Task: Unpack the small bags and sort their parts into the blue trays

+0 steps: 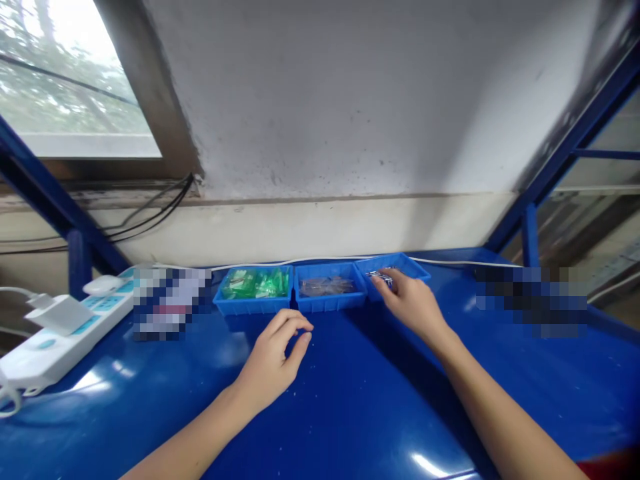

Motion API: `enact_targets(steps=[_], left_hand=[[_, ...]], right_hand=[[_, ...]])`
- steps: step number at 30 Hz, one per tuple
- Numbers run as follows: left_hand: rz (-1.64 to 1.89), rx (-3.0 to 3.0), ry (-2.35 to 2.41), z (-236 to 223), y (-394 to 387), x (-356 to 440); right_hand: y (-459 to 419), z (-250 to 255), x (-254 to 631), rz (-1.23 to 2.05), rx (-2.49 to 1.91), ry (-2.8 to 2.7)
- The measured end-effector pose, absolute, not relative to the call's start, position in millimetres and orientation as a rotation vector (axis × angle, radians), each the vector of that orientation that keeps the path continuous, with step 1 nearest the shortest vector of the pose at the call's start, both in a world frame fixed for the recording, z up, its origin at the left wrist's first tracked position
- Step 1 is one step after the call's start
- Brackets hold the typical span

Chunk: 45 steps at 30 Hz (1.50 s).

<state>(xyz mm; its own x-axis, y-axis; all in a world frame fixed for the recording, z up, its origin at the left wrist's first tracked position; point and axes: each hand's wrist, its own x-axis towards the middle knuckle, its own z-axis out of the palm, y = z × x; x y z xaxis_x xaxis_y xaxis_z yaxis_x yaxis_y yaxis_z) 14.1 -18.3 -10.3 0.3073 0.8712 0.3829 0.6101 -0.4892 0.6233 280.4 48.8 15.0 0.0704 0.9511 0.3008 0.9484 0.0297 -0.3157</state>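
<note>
My right hand reaches into the right blue bin, its fingers curled down onto small shiny metal pieces. Thumb and forefinger close around some of these; their exact kind is too small to tell. Over the blue tabletop, in front of the other bins, my left hand is loosely bent. A small gap shows between its thumb and fingers, and nothing is visible in it. The middle blue bin holds thin clear or brownish pieces. Green translucent packets fill the left blue bin.
A white power strip with a plugged-in adapter lies at the left. Blurred-out items rest near the left bin and at the far right. A white cable runs behind the bins along the wall. Blue frame bars rise at both sides.
</note>
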Motion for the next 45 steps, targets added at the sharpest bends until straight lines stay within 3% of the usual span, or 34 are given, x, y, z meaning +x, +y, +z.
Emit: enact_targets(steps=[6,12,18,26,31,39,45], left_hand=[[0.914,2.378,1.403,-10.0,-19.4,12.8],[0.832,2.624,1.466,-13.0,-18.1,14.4],[0.718,2.734,1.444,-6.7,-4.6,53.0],[0.7,2.676,1.368,-1.4,28.2,81.6],[0.932,2.499,1.332,-9.6,2.9,72.2],[0.773,2.399,1.535,-14.3,3.6,81.0],[1.214,2.285,1.517,-8.8,3.7,64.5]], right_hand=[[37.6,19.8,254.3,0.09,-2.09,-1.921],[23.6,7.5,308.1,-0.004,-2.231,-1.726],[22.3,-27.5,368.2,0.123,-1.733,-1.391],[50.8,-20.3,374.3,0.485,-1.732,-1.12],[87.4,-12.7,354.8,0.462,-1.591,-1.127],[100.7,-21.0,333.7,0.425,-1.557,-1.221],[74.3,-11.6,337.4,0.258,-1.695,-1.308]])
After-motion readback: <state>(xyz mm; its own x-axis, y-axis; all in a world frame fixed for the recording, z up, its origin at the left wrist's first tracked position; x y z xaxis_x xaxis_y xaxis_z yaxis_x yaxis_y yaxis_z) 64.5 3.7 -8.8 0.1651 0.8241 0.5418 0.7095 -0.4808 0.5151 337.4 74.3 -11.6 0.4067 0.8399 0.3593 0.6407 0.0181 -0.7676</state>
